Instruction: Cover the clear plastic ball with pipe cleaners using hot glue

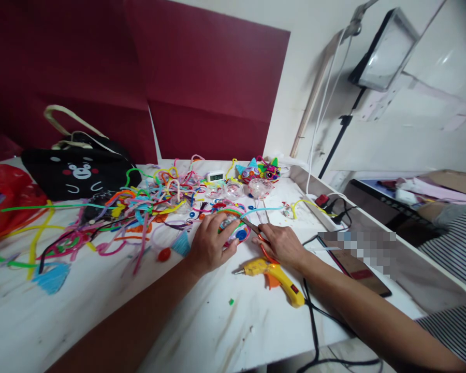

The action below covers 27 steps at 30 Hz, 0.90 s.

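My left hand (210, 244) is closed around a round craft ball (237, 236) covered in coloured pipe cleaners, with a blue button on its side. From its top a light blue pipe cleaner (267, 209) sticks out to the right. In my right hand (282, 244) is a pair of orange-handled scissors (250, 225), the blades pointing at the ball's upper edge. Whether the blades touch the pipe cleaner I cannot tell. Just below the scissors a yellow glue gun (276, 275) lies on its side, nozzle to the left.
Loose pipe cleaners (140, 207) spread in a heap to the left, by a black bag (81, 178). Behind the ball are clear plastic balls (259, 187), a small digital clock (215, 176) and decorated ornaments (252, 171). On the right lie a tablet (357, 269) and black cables (314, 321).
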Tool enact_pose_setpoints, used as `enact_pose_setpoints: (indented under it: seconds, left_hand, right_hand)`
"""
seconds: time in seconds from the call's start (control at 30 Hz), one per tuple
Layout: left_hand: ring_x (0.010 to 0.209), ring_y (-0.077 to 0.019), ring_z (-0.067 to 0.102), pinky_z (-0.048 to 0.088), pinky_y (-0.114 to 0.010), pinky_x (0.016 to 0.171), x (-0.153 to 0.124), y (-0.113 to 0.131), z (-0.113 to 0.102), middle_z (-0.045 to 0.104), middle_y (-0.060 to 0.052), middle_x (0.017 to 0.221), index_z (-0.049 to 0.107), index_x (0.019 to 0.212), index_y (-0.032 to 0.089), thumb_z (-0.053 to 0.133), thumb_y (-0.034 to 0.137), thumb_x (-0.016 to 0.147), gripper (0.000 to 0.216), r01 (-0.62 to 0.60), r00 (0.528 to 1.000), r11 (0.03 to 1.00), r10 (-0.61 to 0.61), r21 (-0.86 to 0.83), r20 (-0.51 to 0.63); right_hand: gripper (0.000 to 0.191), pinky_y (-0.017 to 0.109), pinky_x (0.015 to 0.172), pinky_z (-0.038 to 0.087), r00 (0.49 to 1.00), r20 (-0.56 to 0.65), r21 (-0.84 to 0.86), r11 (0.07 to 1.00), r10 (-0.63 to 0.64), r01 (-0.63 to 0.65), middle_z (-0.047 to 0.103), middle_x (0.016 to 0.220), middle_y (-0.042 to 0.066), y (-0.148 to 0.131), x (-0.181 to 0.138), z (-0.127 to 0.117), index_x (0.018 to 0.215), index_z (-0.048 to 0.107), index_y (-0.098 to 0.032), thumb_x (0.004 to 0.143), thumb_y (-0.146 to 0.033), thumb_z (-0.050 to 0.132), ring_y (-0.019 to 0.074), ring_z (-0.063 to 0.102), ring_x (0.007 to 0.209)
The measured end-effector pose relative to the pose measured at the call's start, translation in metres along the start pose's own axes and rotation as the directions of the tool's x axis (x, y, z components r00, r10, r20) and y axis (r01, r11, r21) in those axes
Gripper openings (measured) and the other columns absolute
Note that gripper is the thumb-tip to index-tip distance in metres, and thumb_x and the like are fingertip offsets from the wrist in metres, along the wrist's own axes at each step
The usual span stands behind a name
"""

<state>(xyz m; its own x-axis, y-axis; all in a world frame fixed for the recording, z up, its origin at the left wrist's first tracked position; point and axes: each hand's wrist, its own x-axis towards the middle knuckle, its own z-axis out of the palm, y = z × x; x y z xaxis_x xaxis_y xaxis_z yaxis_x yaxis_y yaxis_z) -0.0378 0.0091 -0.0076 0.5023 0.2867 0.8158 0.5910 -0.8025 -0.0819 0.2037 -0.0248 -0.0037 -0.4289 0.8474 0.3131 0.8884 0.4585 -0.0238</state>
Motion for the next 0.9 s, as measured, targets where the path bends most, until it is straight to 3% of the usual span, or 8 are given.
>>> enact_pose_setpoints:
  seconds: [0.43, 0.67, 0.77, 0.9]
  left_hand:
    - [0.108, -0.0307, 0.050, 0.048, -0.050, 0.095, 0.002, 0.000, 0.001, 0.053, -0.016, 0.118, 0.064, 0.119, 0.013, 0.061, 0.025, 0.085, 0.037, -0.028, 1.000, 1.000, 0.028, -0.011, -0.009]
    - [0.105, -0.0308, 0.051, 0.050, -0.049, 0.092, 0.003, 0.000, -0.001, 0.053, -0.018, 0.117, 0.064, 0.118, 0.011, 0.060, 0.024, 0.084, 0.036, -0.029, 0.999, 1.000, 0.029, -0.008, -0.018]
    - [0.106, -0.0310, 0.051, 0.050, -0.050, 0.092, 0.003, -0.001, 0.000, 0.053, -0.017, 0.118, 0.064, 0.118, 0.012, 0.060, 0.026, 0.085, 0.036, -0.027, 0.999, 1.000, 0.027, -0.005, -0.019]
    - [0.105, -0.0306, 0.051, 0.050, -0.049, 0.091, 0.001, -0.001, 0.002, 0.052, -0.017, 0.117, 0.063, 0.120, 0.014, 0.060, 0.026, 0.085, 0.037, -0.018, 1.000, 1.000, 0.018, -0.007, -0.006]
  right_hand:
    - [0.028, 0.027, 0.057, 0.029, 1.000, 0.024, -0.002, 1.000, -0.001, 0.001, 0.068, 0.077, 0.007, 0.000, 0.005, 0.004, 0.093, 0.056, -0.017, 0.100, -0.034, 0.036, 0.0159, 0.058, 0.062]
    - [0.038, 0.025, 0.060, 0.034, 0.981, 0.047, 0.030, 0.982, 0.187, -0.189, 0.069, 0.079, 0.005, 0.007, 0.000, -0.015, 0.100, 0.056, -0.018, 0.102, -0.048, 0.031, 0.0162, 0.062, 0.065]
    - [0.035, 0.026, 0.058, 0.033, 0.958, 0.092, 0.008, 0.962, 0.270, -0.272, 0.071, 0.082, 0.006, 0.019, -0.009, -0.023, 0.099, 0.058, -0.020, 0.098, -0.050, 0.041, 0.0197, 0.064, 0.068]
    - [0.033, 0.027, 0.058, 0.032, 0.914, 0.164, -0.025, 0.928, 0.371, -0.372, 0.073, 0.082, 0.007, 0.037, -0.021, -0.025, 0.114, 0.059, -0.020, 0.089, -0.042, 0.056, 0.0234, 0.067, 0.072]
